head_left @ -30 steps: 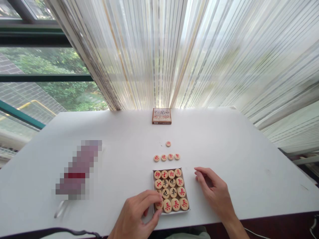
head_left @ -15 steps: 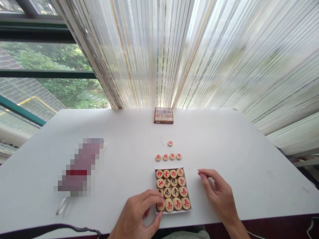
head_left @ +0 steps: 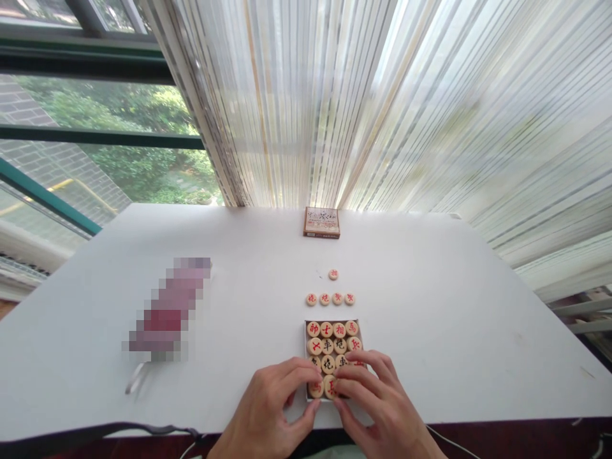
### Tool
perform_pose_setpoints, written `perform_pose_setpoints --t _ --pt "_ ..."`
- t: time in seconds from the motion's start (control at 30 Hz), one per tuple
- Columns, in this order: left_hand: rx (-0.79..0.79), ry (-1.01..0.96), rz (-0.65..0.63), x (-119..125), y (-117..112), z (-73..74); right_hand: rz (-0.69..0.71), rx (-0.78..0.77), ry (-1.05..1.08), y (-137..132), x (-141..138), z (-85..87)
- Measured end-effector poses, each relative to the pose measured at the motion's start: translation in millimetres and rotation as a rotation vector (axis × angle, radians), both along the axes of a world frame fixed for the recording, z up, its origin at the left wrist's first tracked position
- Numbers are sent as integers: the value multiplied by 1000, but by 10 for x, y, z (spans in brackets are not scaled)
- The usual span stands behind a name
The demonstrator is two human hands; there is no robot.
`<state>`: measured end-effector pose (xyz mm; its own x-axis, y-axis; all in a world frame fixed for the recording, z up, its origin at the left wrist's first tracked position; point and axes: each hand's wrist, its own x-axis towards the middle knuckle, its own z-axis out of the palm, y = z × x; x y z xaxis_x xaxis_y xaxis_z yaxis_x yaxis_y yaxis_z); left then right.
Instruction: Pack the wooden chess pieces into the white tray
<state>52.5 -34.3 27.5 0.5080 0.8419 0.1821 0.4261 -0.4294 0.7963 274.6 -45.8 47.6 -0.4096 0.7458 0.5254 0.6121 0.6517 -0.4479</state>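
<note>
An open-topped box (head_left: 326,400) lies near the front table edge, filled with rows of round wooden Chinese chess pieces (head_left: 327,364) with red and black characters. My left hand (head_left: 275,401) is closed about its front left corner, thumb at the front wall and fingertips on a red piece (head_left: 315,389). Over the front right part lies my right hand (head_left: 377,401), its thumb at the front wall and fingertips on pieces, covering several of them. Beyond the box stands a row of red pieces (head_left: 324,299), with one single red piece (head_left: 333,274) farther back.
A flat printed Chinese chess box (head_left: 322,223) lies at the table's far edge. To the left is a pixelated reddish object (head_left: 167,309) with a pale strap. A dark strap (head_left: 95,432) crosses the front left edge. String curtains (head_left: 306,102) hang behind the white table (head_left: 454,306).
My right hand has moved left from the bare table onto the box's front right part. My left hand stays at the front left corner. The whole view has shifted slightly.
</note>
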Motion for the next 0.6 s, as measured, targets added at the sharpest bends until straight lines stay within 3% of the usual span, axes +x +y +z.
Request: perform_pose_setpoints --t 0.27,0.43,0.6 --pt "-14 -20 -15 -2 12 20 -2 -42 -51 -43 -11 -13" --pt "-8 3 0 -20 -12 -45 12 -106 -93 -44 34 -33" --pt "2 -81 136 -40 -15 -136 -17 -146 -105 55 -12 -36"
